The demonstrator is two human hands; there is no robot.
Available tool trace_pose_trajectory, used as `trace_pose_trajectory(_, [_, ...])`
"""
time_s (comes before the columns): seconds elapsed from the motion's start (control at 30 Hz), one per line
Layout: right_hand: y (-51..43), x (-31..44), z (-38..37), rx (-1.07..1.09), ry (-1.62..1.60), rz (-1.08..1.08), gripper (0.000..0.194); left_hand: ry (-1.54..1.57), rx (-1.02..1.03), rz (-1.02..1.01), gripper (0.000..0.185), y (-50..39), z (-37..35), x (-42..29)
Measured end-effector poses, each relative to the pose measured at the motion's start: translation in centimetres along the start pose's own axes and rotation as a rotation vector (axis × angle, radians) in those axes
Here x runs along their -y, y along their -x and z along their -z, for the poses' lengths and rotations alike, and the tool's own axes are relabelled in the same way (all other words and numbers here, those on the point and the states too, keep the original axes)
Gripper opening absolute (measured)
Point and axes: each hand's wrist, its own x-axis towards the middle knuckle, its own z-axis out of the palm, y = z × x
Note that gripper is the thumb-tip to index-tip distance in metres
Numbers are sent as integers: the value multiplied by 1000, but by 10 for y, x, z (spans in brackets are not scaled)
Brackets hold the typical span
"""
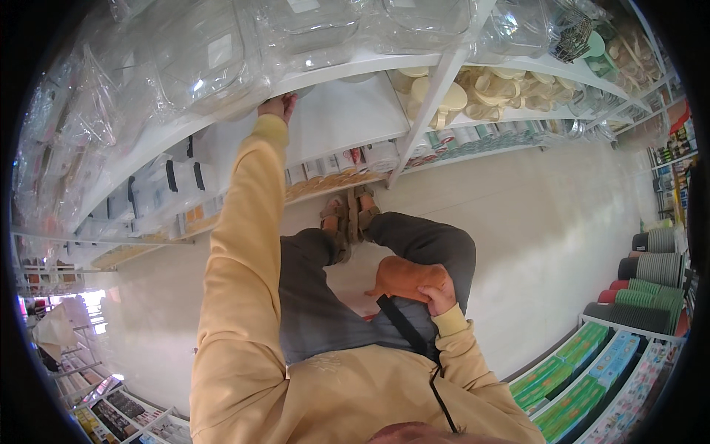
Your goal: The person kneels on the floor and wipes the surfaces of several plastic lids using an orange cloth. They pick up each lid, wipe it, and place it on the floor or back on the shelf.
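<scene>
My left hand (279,106) reaches under the edge of the upper white shelf, over the shelf board (344,114) below it. Its fingers are partly hidden by the shelf edge, so I cannot tell whether they hold anything. Near my lap, my right hand (441,294) grips an orange-brown cloth (404,276) that looks bunched up. Clear plastic containers (199,61) in plastic wrap stand on the shelf above my left hand. To the right on the middle shelf are cream-lidded jugs (441,97).
A white shelf post (427,111) stands right of my left hand. Clear boxes with black clips (180,177) lie lower left. Packed cans and jars (338,164) line the lowest shelf. Behind on the right, a rack holds green cartons (571,408) and stacked pots (657,266).
</scene>
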Motion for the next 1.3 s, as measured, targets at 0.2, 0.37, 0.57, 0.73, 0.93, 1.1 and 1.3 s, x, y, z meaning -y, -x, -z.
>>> trace_pose_trajectory(0.2, [0, -1, -4, 26, 49, 36, 41, 47, -76, 38, 31, 12, -5, -1])
trace_pose_trajectory(0.37, [1, -1, -5, 26, 136, 66, 38, 204, -84, 24, 26, 4, -19, 2])
trace_pose_trajectory(0.57, [1, 0, -5, 9, 93, 39, 36, 198, -109, 59, 20, 15, -15, 17])
trace_pose_trajectory(0.73, [0, 0, -7, 29, 80, 47, 36, 92, -71, 78, 20, 48, 11, 18])
trace_pose_trajectory(0.93, [1, 1, -10, 28, 68, 62, 35, 99, -20, 89, 22, 94, 35, 25])
trace_pose_trajectory(1.1, [4, 0, -10, 24, 25, 52, 35, 136, 15, 110, 22, 125, 51, 33])
trace_pose_trajectory(1.3, [3, -1, -9, 52, 15, 69, 36, 144, -1, 166, 22, 140, 60, 39])
